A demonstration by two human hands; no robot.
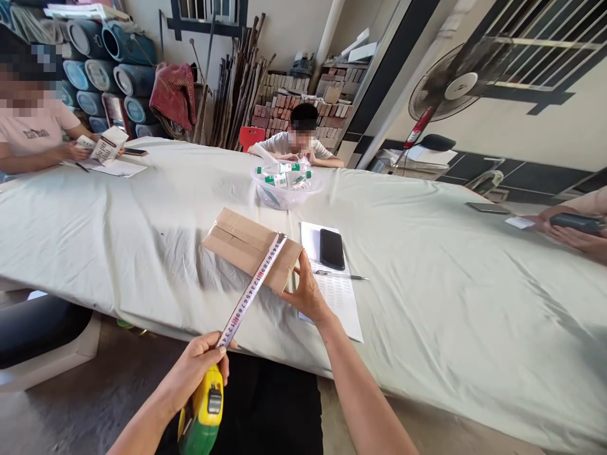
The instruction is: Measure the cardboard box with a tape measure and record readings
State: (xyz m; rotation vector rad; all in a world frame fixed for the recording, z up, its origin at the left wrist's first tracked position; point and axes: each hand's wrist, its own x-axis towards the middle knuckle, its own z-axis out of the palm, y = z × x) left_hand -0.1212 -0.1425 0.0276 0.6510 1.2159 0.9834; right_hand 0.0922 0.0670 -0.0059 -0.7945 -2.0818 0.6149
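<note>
"Where's the cardboard box (237, 235)?"

"Lying on the near middle part of the cloth-covered table (427, 253), its long side slanting down to the right."

"And the left hand (205, 355)?"

"Clasping the tape measure (214, 388) by its blade — fingers pinched just above the yellow-and-green case. The blade crosses the box's right part, its tip at the far edge."

"The right hand (310, 294)?"

"Grasping the box's right end, thumb and fingers spread along the short edge."

"Anything beside it?"

"A printed sheet (339, 306) to the right, with a black smartphone (332, 249) and a pen (344, 275) on it. Farther off — a plastic basin (284, 198) of green-capped bottles (277, 180)."
</note>
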